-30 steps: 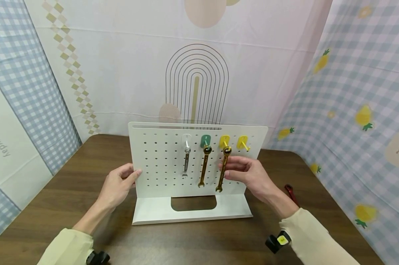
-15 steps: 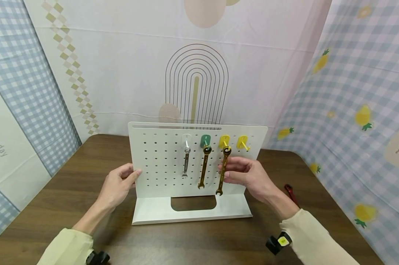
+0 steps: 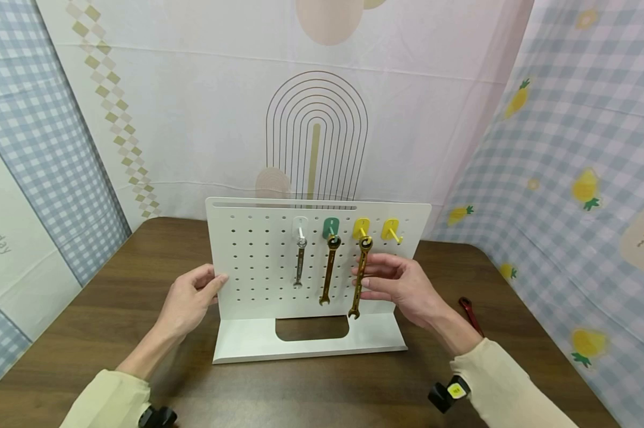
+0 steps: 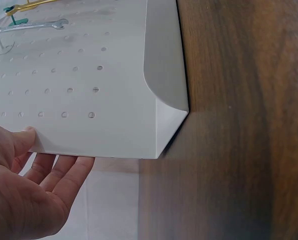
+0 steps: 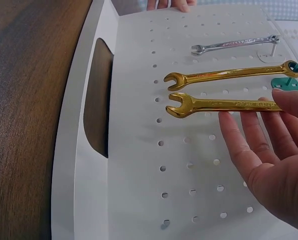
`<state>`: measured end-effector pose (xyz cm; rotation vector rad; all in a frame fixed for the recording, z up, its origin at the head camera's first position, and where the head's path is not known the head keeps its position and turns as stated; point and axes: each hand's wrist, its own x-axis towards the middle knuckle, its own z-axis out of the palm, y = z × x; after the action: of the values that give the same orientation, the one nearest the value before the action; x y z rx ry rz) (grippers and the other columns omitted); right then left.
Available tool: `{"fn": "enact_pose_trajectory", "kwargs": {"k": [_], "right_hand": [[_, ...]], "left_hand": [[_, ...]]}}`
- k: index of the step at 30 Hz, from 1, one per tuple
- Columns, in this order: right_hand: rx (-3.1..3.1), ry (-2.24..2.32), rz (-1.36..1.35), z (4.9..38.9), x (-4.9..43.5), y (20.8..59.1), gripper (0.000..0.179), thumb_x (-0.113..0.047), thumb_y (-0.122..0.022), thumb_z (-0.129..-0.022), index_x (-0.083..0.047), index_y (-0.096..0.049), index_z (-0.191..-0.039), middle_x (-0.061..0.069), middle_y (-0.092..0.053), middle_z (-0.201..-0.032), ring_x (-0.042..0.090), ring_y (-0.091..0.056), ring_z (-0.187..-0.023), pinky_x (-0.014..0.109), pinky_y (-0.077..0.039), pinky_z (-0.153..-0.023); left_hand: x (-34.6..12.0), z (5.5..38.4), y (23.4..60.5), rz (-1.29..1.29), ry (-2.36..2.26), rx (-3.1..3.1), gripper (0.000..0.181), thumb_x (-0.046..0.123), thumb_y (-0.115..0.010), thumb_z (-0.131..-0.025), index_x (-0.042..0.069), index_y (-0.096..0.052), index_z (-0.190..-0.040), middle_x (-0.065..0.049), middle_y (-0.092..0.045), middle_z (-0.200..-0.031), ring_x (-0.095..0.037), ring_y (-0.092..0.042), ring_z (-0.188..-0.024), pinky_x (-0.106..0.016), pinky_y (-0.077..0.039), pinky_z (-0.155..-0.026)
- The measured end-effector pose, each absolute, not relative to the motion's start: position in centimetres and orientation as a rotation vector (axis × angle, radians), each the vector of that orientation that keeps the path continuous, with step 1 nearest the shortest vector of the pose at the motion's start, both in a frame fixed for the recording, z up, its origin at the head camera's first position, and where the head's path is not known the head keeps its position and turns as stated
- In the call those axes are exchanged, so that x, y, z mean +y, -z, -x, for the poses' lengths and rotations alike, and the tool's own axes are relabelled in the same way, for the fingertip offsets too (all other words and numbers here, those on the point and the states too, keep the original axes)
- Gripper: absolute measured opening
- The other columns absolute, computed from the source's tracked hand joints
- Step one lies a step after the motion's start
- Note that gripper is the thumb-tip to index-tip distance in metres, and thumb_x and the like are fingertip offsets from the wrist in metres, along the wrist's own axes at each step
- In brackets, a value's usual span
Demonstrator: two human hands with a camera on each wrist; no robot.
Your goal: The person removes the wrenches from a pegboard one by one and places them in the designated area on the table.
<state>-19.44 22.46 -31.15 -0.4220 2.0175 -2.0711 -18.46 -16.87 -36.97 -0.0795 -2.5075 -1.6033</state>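
Observation:
A white pegboard [image 3: 257,309] stands on its flat base in the middle of the table. My left hand [image 4: 31,182] grips its left edge, thumb on the front and fingers behind. My right hand [image 3: 407,288] holds a gold combination wrench [image 5: 209,105] by the shank, between thumb and fingers. That wrench's ring end is at the inner yellow hook [image 3: 361,227]; whether it sits fully on the peg is hard to tell. Left of it, a second gold wrench [image 3: 329,273] hangs from the green hook [image 3: 330,227]. A smaller silver wrench [image 3: 299,267] hangs from a clear hook [image 3: 299,224].
An outer yellow hook [image 3: 390,229] at the board's right bears nothing. On the brown wooden table [image 3: 300,392], a red wrench [image 3: 470,315] lies to the right, partly behind my right forearm. Patterned cloth [image 3: 209,119] encloses the back and sides.
The lower end of the gold wrench in my right hand has shifted slightly downward, so the wrench hangs a little lower. My left hand and the pegboard have stayed put.

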Motion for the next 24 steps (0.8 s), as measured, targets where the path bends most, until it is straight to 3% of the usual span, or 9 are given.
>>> {"fn": "enact_pose_trajectory", "kwargs": {"k": [17, 24], "right_hand": [[2.073, 2.083, 0.366, 19.12, 21.95, 31.07, 0.033, 0.011, -0.070, -0.094, -0.007, -0.068, -0.121, 0.002, -0.079, -0.107, 0.017, -0.078, -0.099, 0.038, -0.068, -0.084], [2.101, 2.095, 0.377, 19.10, 21.76, 31.26, 0.028, 0.009, -0.071, -0.095, 0.005, -0.066, -0.122, 0.001, -0.080, -0.104, 0.018, -0.078, -0.098, 0.036, -0.068, -0.082]], "left_hand": [[-16.93, 18.45, 37.00, 0.069, 1.595, -2.519, 0.021, 0.022, -0.067, -0.106, 0.002, -0.068, -0.106, 0.000, -0.058, -0.079, -0.011, -0.061, -0.084, -0.025, -0.064, -0.081], [-16.92, 18.35, 36.92, 0.069, 1.599, -2.518, 0.021, 0.022, -0.066, -0.107, 0.001, -0.068, -0.105, 0.001, -0.057, -0.078, -0.012, -0.061, -0.083, -0.025, -0.065, -0.081]]}}
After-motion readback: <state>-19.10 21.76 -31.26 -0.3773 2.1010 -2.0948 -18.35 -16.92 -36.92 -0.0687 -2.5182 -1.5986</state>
